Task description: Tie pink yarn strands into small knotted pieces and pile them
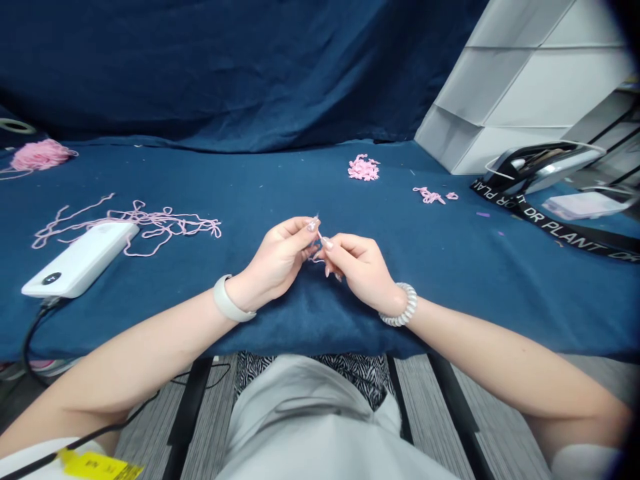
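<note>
Nearest, below the edge of the blue-covered surface (280, 187), a light grey garment (310, 427) is seen. Just over the near part of the surface, a short pink strand (321, 235) is held between the two hands. It is pinched between thumb and forefinger of the left hand (280, 257), and its nearer end is gripped by the thumb and fingers of the right hand (364, 263). The fingertips are brought close together, and the stretch of strand between them is partly hidden. A thin pink loop can be made out just beneath.

To the left, well apart from the hands, a white power bank (83, 260) is placed with a cable plugged into its near end; its far end is flanked by tangled pink yarn (165, 220). On the right, a lettered black strap (545, 223) is laid out. Farther off, a few knotted pink pieces (429, 195) are scattered, with a denser pink pile (364, 168) beyond them. At far left, a pink yarn bundle (41, 155) is set down.
</note>
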Tool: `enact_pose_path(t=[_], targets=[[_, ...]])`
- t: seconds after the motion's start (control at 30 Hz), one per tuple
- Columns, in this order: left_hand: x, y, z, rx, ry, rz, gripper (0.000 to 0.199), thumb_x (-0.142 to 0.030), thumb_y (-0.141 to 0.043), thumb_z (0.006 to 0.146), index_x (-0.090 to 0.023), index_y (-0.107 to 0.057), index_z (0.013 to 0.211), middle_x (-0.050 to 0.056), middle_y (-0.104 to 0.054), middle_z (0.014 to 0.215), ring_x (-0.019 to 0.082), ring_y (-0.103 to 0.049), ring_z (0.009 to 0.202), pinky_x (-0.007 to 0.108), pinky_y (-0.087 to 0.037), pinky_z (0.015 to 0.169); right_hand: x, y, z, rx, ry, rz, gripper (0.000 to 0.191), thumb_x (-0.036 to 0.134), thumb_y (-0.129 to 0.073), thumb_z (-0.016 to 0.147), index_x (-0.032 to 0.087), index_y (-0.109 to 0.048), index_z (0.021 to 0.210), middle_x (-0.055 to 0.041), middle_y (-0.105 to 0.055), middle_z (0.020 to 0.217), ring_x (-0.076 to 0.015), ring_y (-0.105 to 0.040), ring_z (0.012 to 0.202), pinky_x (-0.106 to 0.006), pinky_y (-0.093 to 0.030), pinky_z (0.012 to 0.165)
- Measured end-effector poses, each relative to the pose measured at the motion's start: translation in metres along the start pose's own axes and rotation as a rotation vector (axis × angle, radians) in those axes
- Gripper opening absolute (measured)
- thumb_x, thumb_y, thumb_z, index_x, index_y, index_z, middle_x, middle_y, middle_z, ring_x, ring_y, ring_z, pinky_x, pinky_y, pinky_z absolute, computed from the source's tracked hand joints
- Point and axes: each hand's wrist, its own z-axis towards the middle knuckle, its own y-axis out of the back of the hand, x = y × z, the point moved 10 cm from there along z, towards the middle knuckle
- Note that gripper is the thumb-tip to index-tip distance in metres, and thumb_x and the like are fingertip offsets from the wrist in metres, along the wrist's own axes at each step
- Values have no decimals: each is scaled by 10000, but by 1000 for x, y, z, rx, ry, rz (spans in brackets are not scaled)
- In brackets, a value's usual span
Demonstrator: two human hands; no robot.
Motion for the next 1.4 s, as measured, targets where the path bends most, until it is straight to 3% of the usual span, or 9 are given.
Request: enact_pose_path(t=[0.37,0.7,0.83,0.97,1.13,1.27,1.4], targets=[[-15,1,-1,-30,-106,80,217,-234,-836,633,-146,-648,696,15,-689,754,96,-623,716,195,-483,638,-7,-10,1,94,-60,-86,425,519,-570,848,134,-581,667,16,-549,557,-50,-433,469,-210,-345,485],[-15,2,-1,-13,-118,130,200,-232,-810,671,-133,-639,707,7,-674,704,80,-608,638,187,-467,598,-8,-9,2,112,-71,-100,356,438,-581,860,140,-552,667,4,-563,616,-57,-452,517,-213,-376,518],[-15,3,-1,-33,-99,103,259,-190,-827,637,-145,-644,814,1,-682,698,78,-616,637,176,-470,609,-12,-7,4,97,-99,-45,298,436,-638,816,157,-533,817,5,-561,756,-56,-465,562,-207,-405,530],[-16,6,0,-72,-78,98,326,-183,-839,611,-150,-643,869,-9,-672,687,75,-597,594,172,-457,560,-15,-20,3,182,-111,-17,305,439,-597,846,184,-513,991,4,-528,836,-62,-458,570,-211,-423,517],[-16,13,2,-105,-77,138,311,-166,-836,612,-146,-705,894,6,-684,728,73,-605,632,171,-469,588,-13,-20,6,189,-78,-138,336,467,-512,896,153,-557,783,11,-501,679,-78,-446,568,-225,-404,537],[-12,14,4,-92,-57,208,204,-195,-838,612,-122,-739,776,24,-686,714,59,-565,577,173,-447,548,-10,-17,7,170,-39,-173,306,421,-544,886,140,-642,815,-29,-595,784,-91,-500,646,-230,-428,597],[-12,12,5,-69,-60,185,220,-245,-864,576,-127,-716,688,15,-668,657,60,-548,535,176,-430,505,-14,-16,8,170,-77,-147,283,379,-546,880,135,-649,779,-52,-603,888,-98,-531,705,-220,-437,593]])
